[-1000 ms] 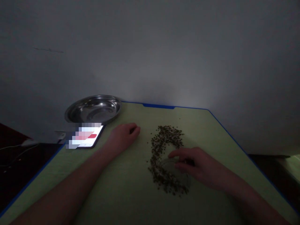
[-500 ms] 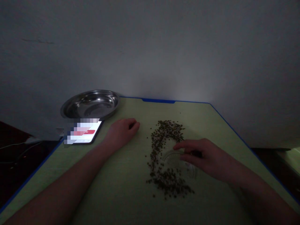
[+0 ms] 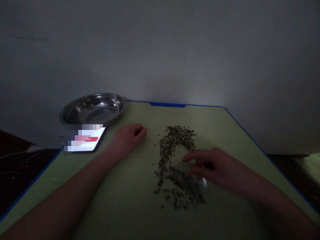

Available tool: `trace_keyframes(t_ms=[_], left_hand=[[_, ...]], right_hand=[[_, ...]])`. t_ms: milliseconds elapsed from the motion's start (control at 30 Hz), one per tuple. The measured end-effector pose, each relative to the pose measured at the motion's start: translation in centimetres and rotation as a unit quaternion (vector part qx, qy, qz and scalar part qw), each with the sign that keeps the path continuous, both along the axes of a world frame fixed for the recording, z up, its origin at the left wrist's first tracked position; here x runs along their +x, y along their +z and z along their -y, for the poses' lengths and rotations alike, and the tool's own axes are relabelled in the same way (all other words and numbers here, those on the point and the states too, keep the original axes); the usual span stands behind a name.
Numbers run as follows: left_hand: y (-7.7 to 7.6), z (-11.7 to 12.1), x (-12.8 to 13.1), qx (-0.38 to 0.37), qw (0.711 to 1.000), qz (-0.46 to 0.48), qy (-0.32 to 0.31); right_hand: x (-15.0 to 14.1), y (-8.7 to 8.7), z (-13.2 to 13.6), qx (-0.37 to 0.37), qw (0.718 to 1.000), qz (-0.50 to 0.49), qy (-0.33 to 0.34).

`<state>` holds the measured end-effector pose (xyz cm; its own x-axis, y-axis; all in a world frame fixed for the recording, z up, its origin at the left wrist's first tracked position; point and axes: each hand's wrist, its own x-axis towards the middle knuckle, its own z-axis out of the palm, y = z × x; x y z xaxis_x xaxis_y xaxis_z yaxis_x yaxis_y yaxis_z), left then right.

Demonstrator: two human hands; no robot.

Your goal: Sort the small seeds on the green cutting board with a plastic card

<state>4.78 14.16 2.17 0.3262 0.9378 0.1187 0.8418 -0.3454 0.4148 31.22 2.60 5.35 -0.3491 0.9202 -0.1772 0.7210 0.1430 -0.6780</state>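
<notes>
My right hand pinches the rim of a clear, see-through round bowl between thumb and fingers. The bowl is low over the table, and its outline is faint. Small dark brown grains, like peppercorns, lie scattered in a curved band from beyond the bowl down its left side. Nearer me, more of them show through or around the clear wall; which are inside I cannot tell. My left hand rests on the table left of the grains, its fingers curled in loosely, with nothing visible in it.
A shiny steel basin stands at the table's far left corner. In front of it lies a phone with a lit, partly blurred screen. The pale green table has a blue edge and meets a grey wall. Cables hang at the left.
The clear bowl shifted right and towards me, then back left among the near grains, which are more spread out. My left hand stays resting. The view has tilted slightly.
</notes>
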Motion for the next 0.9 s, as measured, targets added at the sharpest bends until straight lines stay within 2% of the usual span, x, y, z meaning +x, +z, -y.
trace_keyframes(t_ms=[133,333,567,733,900], left_hand=[[0.1,0.0,-0.1,0.003,1.000,-0.001,-0.005],[0.3,0.2,0.0,0.002,1.000,0.005,-0.001],[0.3,0.2,0.1,0.000,1.000,-0.005,-0.003],[0.4,0.2,0.1,-0.003,1.000,-0.001,-0.002],[0.2,0.1,0.0,-0.006,1.000,-0.005,-0.009]], right_hand=[[0.3,0.1,-0.2,-0.011,0.999,-0.019,-0.041],[-0.1,-0.3,-0.1,-0.020,1.000,0.005,-0.008],[1.2,-0.2,-0.7,-0.020,0.997,-0.027,-0.065],[1.4,-0.5,-0.9,0.005,0.998,0.000,-0.060],[3.0,0.1,-1.4,-0.006,0.997,-0.006,-0.072]])
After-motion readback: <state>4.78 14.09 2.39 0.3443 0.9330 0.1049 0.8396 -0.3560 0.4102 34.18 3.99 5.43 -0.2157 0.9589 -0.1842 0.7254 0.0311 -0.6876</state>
